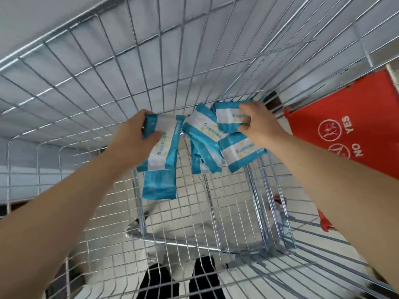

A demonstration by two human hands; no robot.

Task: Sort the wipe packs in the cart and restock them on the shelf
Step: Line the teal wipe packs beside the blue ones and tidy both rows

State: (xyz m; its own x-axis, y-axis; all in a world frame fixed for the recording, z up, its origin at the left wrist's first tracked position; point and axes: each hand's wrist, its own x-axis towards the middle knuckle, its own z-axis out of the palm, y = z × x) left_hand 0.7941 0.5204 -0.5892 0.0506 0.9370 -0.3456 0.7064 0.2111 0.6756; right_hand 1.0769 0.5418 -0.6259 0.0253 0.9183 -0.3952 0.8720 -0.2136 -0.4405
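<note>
Six wipe packs — left hand, right hand, one cart

A red panel printed with YES and NO hangs at the right. Underneath lies pale floor. 2 black-clad legs stand there.

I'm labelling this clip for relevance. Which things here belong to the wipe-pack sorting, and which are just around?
Belongs to the job: left hand gripping a wipe pack; right hand gripping a second pack; loose packs between them; wire cart.
Just around: red flap marked YES and NO; black trouser legs below the cart.
</note>
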